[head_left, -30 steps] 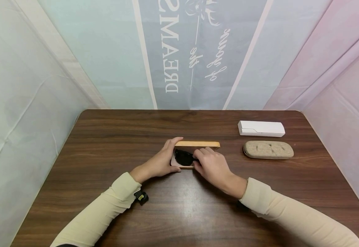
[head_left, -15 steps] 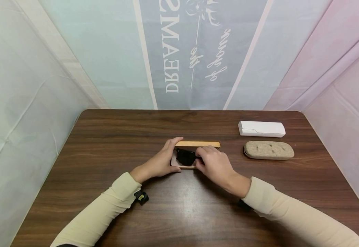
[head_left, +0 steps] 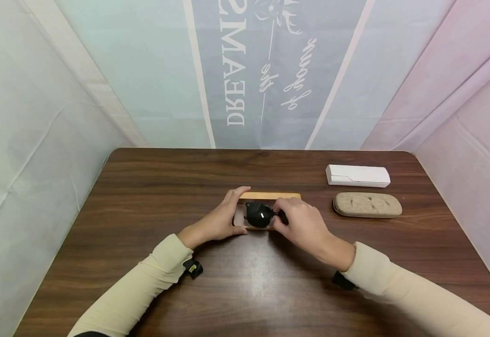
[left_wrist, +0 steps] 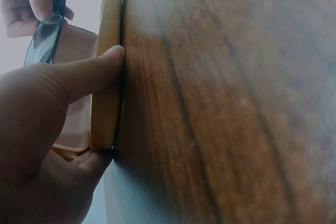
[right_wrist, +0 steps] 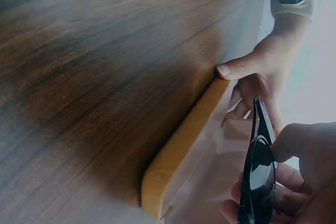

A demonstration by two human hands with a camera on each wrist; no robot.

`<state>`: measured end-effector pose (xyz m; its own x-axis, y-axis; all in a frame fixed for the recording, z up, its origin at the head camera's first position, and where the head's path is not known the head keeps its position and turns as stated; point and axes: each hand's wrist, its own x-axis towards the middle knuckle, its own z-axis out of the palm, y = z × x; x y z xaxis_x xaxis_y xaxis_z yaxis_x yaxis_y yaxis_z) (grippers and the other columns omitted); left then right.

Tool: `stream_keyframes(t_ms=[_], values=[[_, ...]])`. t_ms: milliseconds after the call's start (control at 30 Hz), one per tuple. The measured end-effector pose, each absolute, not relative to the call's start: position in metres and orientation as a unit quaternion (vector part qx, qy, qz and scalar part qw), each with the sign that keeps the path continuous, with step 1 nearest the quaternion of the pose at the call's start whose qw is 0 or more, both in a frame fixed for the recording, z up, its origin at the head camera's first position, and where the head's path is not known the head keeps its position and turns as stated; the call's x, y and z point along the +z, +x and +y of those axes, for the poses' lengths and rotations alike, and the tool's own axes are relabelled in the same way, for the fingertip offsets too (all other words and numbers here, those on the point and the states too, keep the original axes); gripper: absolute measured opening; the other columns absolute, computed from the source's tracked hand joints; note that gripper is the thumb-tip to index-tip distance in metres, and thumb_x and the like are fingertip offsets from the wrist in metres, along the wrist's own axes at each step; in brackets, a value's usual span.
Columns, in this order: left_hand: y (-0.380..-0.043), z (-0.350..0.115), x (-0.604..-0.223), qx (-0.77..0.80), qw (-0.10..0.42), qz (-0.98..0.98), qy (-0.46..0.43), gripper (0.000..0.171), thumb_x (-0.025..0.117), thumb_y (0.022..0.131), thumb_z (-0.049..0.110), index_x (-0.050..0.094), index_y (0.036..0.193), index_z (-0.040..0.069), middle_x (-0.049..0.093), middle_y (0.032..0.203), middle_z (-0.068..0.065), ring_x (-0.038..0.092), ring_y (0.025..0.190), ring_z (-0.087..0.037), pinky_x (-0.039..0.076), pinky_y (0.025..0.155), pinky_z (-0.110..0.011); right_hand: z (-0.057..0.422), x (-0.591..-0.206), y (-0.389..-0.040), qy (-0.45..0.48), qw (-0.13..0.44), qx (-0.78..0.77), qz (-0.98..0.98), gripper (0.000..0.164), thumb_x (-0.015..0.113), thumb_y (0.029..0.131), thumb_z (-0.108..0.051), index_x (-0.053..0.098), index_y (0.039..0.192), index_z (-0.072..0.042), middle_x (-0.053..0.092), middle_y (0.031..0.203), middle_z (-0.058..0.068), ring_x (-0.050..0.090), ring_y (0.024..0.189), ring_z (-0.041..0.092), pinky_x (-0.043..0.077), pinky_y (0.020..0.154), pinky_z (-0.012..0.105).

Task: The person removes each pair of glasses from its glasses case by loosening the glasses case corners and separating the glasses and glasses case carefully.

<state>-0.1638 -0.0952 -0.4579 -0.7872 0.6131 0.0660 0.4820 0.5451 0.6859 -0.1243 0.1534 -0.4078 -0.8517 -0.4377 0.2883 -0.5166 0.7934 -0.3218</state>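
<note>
An open tan glasses case (head_left: 270, 195) with a pale lining lies mid-table, lid at the back. My left hand (head_left: 217, 222) grips its left end; in the left wrist view the thumb presses the front wall (left_wrist: 107, 114). Dark sunglasses (head_left: 258, 215) hang over the case's opening, lenses tilted up. My right hand (head_left: 304, 224) pinches them near the middle; its fingers hide part of the far lens. In the right wrist view the sunglasses (right_wrist: 261, 177) stand on edge above the lining, apart from the front wall.
A white box-like case (head_left: 357, 176) and a beige fabric-covered glasses case (head_left: 367, 205), both closed, lie to the right on the brown wooden table (head_left: 169, 173). A printed cloth backdrop (head_left: 262, 75) hangs behind the table, with pale cloth at both sides.
My right hand has drawn the sunglasses to the right and turned the lenses more upward, so more of the lining shows at the left. My left hand has stayed on the case.
</note>
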Motion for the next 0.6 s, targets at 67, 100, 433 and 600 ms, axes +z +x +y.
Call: stream_keyframes(t_ms=[67, 100, 433, 600], values=[[-0.164, -0.095, -0.458, 0.361, 0.093, 0.874, 0.313, 0.109, 0.089, 0.081, 0.015, 0.012, 0.159, 0.015, 0.035, 0.145, -0.022, 0.049, 0.127, -0.032, 0.047, 0.101, -0.044, 0.155, -0.405, -0.123, 0.253, 0.094, 0.204, -0.941, 0.011, 0.074, 0.083, -0.009, 0.067, 0.09, -0.014, 0.066, 0.082, 0.001, 0.057, 0.07, 0.012, 0.049, 0.054, 0.036], [-0.164, -0.095, -0.459, 0.361, 0.093, 0.874, 0.312, 0.109, 0.089, 0.081, 0.015, 0.012, 0.159, 0.015, 0.036, 0.144, -0.021, 0.049, 0.126, -0.032, 0.047, 0.101, -0.044, 0.155, -0.404, -0.121, 0.254, 0.091, 0.207, -0.94, 0.012, 0.074, 0.083, -0.009, 0.067, 0.09, -0.015, 0.066, 0.082, 0.001, 0.056, 0.07, 0.012, 0.049, 0.054, 0.035], [-0.165, -0.094, -0.458, 0.367, 0.107, 0.874, 0.3, 0.106, 0.083, 0.081, 0.002, 0.013, 0.159, 0.016, 0.037, 0.142, -0.021, 0.05, 0.12, -0.029, 0.049, 0.095, -0.041, 0.153, -0.396, -0.105, 0.278, 0.061, 0.231, -0.93, 0.017, 0.076, 0.078, -0.009, 0.064, 0.085, -0.019, 0.063, 0.08, -0.007, 0.052, 0.067, 0.008, 0.048, 0.059, 0.031], [-0.165, -0.094, -0.457, 0.365, 0.11, 0.875, 0.297, 0.108, 0.083, 0.079, -0.004, 0.013, 0.159, 0.016, 0.037, 0.141, -0.021, 0.051, 0.121, -0.03, 0.05, 0.092, -0.04, 0.149, -0.396, -0.096, 0.285, 0.032, 0.238, -0.928, 0.016, 0.076, 0.078, -0.011, 0.064, 0.084, -0.02, 0.064, 0.082, -0.01, 0.057, 0.068, 0.008, 0.05, 0.061, 0.031]])
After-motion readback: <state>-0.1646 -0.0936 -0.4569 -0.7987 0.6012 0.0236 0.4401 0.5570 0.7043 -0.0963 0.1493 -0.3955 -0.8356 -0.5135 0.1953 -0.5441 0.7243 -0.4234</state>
